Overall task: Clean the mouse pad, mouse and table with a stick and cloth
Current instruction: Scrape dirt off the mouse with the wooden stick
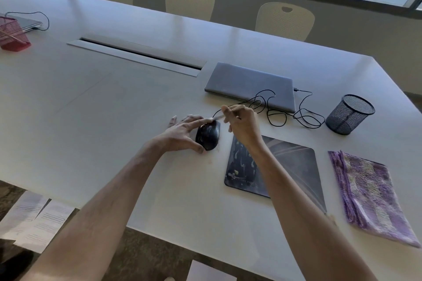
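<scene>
A black wired mouse (208, 136) lies on the white table (109, 107), just left of the dark mouse pad (294, 164). My left hand (182, 133) holds the mouse from its left side, thumb at its near end and index finger stretched over its far end. My right hand (242, 124) pinches a thin pale stick (218, 117), whose tip touches the far end of the mouse. My right forearm crosses over the pad. A folded purple cloth (370, 194) lies flat to the right of the pad.
A shut grey laptop (251, 85) lies behind the mouse, with the looped black cable (296, 114) beside it. A black mesh pen cup (349, 114) stands at the right. A cable slot (137, 53) runs mid-table. A red mesh basket (12, 34) and another laptop sit far left. Chairs line the far edge.
</scene>
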Demonstrator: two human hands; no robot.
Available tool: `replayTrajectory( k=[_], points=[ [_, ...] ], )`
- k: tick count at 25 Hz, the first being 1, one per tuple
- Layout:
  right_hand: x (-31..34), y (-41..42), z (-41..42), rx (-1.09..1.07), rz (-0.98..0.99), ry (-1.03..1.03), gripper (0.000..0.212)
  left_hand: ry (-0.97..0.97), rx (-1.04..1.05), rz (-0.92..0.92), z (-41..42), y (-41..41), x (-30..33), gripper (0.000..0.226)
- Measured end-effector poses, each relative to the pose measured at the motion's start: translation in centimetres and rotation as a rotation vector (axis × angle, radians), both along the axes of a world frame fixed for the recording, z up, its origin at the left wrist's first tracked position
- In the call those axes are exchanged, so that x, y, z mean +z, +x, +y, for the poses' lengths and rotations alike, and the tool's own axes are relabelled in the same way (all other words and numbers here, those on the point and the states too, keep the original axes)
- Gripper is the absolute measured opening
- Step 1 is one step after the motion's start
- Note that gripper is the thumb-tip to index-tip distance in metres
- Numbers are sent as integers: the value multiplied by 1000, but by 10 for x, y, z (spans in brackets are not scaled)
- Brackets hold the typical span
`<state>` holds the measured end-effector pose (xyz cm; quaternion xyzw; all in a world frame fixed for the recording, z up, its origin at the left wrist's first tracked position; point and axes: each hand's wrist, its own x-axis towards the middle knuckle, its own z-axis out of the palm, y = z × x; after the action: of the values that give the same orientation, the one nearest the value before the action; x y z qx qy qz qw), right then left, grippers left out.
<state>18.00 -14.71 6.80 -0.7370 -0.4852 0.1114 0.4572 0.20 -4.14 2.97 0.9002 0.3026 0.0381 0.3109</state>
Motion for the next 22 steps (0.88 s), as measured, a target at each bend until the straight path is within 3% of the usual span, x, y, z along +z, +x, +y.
replayTrajectory(
  k=[3, 7, 11, 22],
  points=[
    [-2, 6, -4, -149, -126, 23, 43, 1, 9, 0, 0, 0, 1, 92],
    [-1, 2, -1, -33, -80, 14, 44, -19, -9, 7, 0, 0, 2, 86],
    [0, 8, -6, -157, -63, 28, 49, -9, -3, 5, 1, -1, -1, 86],
    [-8, -30, -46, 64, -32, 221, 42, -5, -17, -11, 3, -1, -3, 94]
  ],
)
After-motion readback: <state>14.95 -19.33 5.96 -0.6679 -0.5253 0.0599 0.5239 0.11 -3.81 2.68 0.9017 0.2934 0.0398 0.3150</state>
